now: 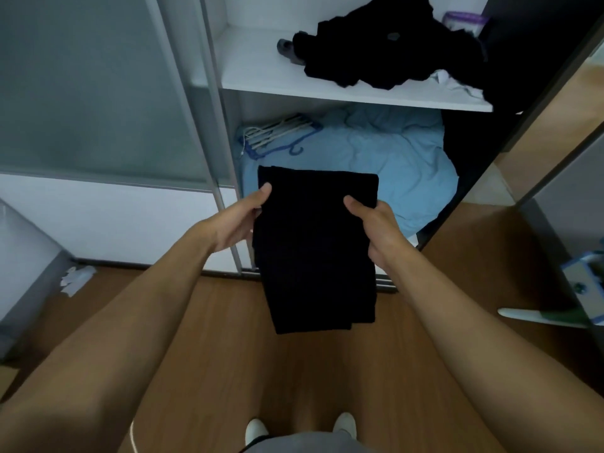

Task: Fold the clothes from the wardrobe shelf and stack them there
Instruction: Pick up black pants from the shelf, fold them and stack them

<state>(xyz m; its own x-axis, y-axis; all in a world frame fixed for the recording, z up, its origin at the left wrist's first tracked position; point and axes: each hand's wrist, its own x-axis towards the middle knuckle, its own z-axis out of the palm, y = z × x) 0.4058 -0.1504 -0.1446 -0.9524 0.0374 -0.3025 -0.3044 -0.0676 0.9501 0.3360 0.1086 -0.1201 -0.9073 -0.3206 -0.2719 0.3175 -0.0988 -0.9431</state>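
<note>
While the folded black garment hung between the fingers, left hand and right hand each gripped an upper side edge, thumbs on top, other fingers hidden beneath. Folding judged nearly done. Shelf lay up and beyond the fingers, with the unfolded dark pile beyond the right fingers. Next move probably calls for lifting the garment flat onto the shelf.

The garment is betw. the two hands: left hand at its left edge, right hand at its right edge. Behind and above it, the shelf carries a heap of clothes on its right part. Under the shelf lies bedding, w/ hangers on its left part. A sliding door stands left of the shelf.
</note>
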